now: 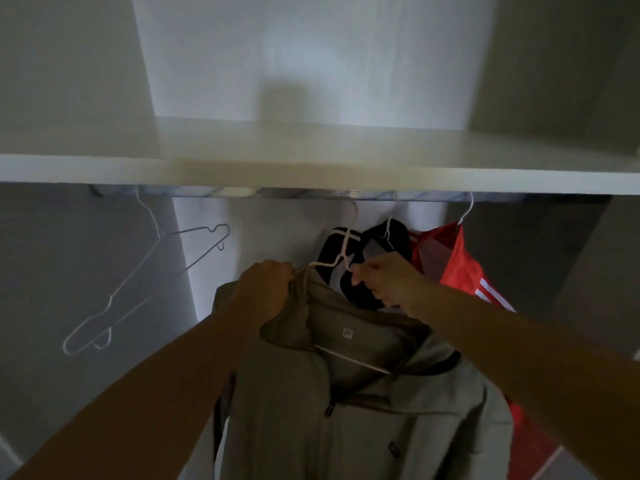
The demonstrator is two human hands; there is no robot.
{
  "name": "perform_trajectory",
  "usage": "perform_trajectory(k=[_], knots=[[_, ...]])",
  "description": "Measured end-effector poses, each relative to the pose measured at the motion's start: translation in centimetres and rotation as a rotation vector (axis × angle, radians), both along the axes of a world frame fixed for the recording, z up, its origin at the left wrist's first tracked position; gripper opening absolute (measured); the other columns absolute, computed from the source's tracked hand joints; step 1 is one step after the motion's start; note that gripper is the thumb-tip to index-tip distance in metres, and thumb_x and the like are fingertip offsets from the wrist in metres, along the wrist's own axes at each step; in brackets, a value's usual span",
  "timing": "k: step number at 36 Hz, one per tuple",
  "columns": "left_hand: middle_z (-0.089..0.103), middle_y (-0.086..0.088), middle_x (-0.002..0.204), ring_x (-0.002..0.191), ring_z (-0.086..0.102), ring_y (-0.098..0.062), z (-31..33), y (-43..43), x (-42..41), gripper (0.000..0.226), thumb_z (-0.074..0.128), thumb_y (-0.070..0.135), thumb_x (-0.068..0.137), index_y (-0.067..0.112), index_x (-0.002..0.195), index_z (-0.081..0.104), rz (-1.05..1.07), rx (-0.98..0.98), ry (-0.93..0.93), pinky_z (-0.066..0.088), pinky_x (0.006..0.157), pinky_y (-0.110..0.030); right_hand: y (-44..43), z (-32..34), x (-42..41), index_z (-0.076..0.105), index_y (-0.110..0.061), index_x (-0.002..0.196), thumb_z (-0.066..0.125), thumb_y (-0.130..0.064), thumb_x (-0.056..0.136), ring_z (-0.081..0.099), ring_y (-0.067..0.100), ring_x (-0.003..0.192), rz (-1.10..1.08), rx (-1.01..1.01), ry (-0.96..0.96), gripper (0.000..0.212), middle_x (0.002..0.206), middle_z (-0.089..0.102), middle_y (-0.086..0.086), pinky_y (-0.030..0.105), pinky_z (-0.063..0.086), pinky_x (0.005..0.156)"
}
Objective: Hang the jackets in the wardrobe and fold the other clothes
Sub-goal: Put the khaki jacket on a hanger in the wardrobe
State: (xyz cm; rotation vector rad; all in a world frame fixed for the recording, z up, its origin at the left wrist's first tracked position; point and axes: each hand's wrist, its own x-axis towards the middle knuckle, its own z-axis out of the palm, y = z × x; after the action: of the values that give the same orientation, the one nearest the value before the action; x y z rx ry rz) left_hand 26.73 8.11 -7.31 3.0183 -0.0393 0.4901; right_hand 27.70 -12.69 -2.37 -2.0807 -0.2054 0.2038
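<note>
Wardrobe shelf [311, 168] runs across the whole mid frame, blurred, w/ the rail [294, 192] just under its front edge.

Grey-olive jacket [363, 427] fills lower centre to lower right. It's on a hanger, collar open, label showing inside the neck, zip and a button visible lower down. It hangs below the rail, in front of the other clothes.

Red jacket [457, 268] w/ white stripes is at centre right, on its own hanger hooked on the rail. Black jacket [391, 237] is just left of it, touching it, also hung, partly behind my R hand.

Empty wire hanger [145, 282] is at mid left, tilted, hooked on the rail, well apart from the clothes.

My left hand [266, 292], centre frame, has its fingers curled tight round a bunched bit of the grey-olive jacket's collar/shoulder at the hanger's left end.

My right hand [384, 278], just right of centre, pinches the wire of the white hanger [346, 244] near its neck, fingertips closed on it.

That hanger's hook reaches up to the rail area; can't tell if it's over the rail, too blurred. Its lower bar shows inside the collar.
</note>
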Motion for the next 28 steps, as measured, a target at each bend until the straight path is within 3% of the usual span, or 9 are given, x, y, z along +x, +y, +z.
perform_trajectory(k=[4, 9, 13, 16, 19, 22, 24, 27, 28], knots=[[0.062, -0.014, 0.109, 0.097, 0.06, -0.029, 2.1, 0.4, 3.8, 0.027, 0.034, 0.019, 0.102, 0.006, 0.108, 0.058, 0.011, 0.035, -0.063, 0.041, 0.078, -0.029, 1.0, 1.8, 3.4, 0.063, -0.013, 0.066, 0.055, -0.03, 0.096, 0.046, 0.017, 0.052, -0.038, -0.059, -0.109, 0.036, 0.056, 0.05, 0.007, 0.023, 0.041, 0.049], [0.063, -0.016, 0.108, 0.098, 0.062, -0.033, 3.6, 0.9, 7.2, 0.026, 0.038, 0.015, 0.1, 0.003, 0.11, 0.059, 0.063, 0.074, -0.129, 0.05, 0.086, -0.037, 2.0, 3.4, 6.6, 0.063, -0.007, 0.07, 0.058, -0.023, 0.095, 0.039, 0.013, 0.044, -0.116, -0.062, -0.148, 0.031, 0.055, 0.048, 0.005, 0.013, 0.031, 0.032], [0.063, -0.017, 0.11, 0.101, 0.062, -0.032, 2.7, 1.3, 9.0, 0.028, 0.036, 0.014, 0.101, 0.003, 0.111, 0.06, 0.113, 0.102, -0.145, 0.051, 0.088, -0.037, 2.8, 2.9, 8.2, 0.068, 0.002, 0.094, 0.06, -0.024, 0.094, 0.041, 0.014, 0.048, -0.134, -0.089, -0.154, 0.027, 0.058, 0.048, 0.006, 0.02, 0.034, 0.045], [0.062, -0.016, 0.113, 0.104, 0.061, -0.033, 1.8, 1.3, 9.8, 0.028, 0.036, 0.014, 0.101, 0.004, 0.114, 0.059, 0.136, 0.093, -0.134, 0.049, 0.089, -0.038, 3.1, 2.0, 9.2, 0.068, -0.001, 0.085, 0.061, -0.023, 0.093, 0.039, 0.012, 0.044, -0.148, -0.043, -0.146, 0.025, 0.049, 0.051, 0.002, 0.017, 0.034, 0.038], [0.062, -0.015, 0.112, 0.102, 0.061, -0.031, 0.4, 1.2, 10.2, 0.028, 0.034, 0.014, 0.101, 0.004, 0.112, 0.059, 0.135, 0.048, -0.099, 0.049, 0.089, -0.037, 3.2, 0.7, 9.5, 0.068, -0.002, 0.087, 0.064, -0.017, 0.09, 0.04, 0.013, 0.046, -0.144, -0.057, -0.11, 0.016, 0.058, 0.048, 0.006, 0.017, 0.033, 0.037], [0.061, -0.013, 0.113, 0.102, 0.06, -0.028, -1.5, 1.3, 10.2, 0.026, 0.035, 0.014, 0.101, 0.006, 0.111, 0.058, 0.113, -0.003, -0.079, 0.047, 0.088, -0.033, 3.2, -0.9, 9.5, 0.066, -0.004, 0.073, 0.062, -0.017, 0.092, 0.037, 0.008, 0.033, -0.113, -0.067, -0.121, 0.023, 0.044, 0.044, 0.002, 0.017, 0.029, 0.032], [0.061, -0.012, 0.113, 0.102, 0.059, -0.027, -2.5, 1.2, 10.1, 0.026, 0.033, 0.013, 0.101, 0.008, 0.111, 0.056, 0.097, -0.019, -0.1, 0.045, 0.085, -0.031, 3.0, -1.4, 9.3, 0.067, -0.005, 0.076, 0.055, -0.02, 0.097, 0.046, 0.009, 0.041, -0.088, -0.213, -0.26, 0.028, 0.049, 0.051, 0.001, 0.014, 0.037, 0.038], [0.06, -0.013, 0.114, 0.103, 0.058, -0.029, -2.9, 1.2, 10.3, 0.026, 0.033, 0.015, 0.101, 0.008, 0.112, 0.055, 0.082, -0.047, -0.102, 0.044, 0.086, -0.034, 2.5, -2.4, 8.2, 0.061, -0.005, 0.114, 0.05, -0.014, 0.097, 0.058, 0.025, 0.096, -0.078, -0.641, -0.701, 0.023, 0.106, 0.058, 0.011, 0.027, 0.047, 0.08], [0.06, -0.014, 0.113, 0.102, 0.058, -0.029, -2.9, 1.1, 10.2, 0.026, 0.034, 0.015, 0.101, 0.007, 0.112, 0.055, 0.08, -0.054, -0.094, 0.045, 0.085, -0.035, 2.3, -3.1, 7.3, 0.06, -0.006, 0.116, 0.054, -0.012, 0.093, 0.056, 0.028, 0.1, -0.069, -0.64, -0.867, 0.025, 0.111, 0.056, 0.013, 0.034, 0.047, 0.083]])
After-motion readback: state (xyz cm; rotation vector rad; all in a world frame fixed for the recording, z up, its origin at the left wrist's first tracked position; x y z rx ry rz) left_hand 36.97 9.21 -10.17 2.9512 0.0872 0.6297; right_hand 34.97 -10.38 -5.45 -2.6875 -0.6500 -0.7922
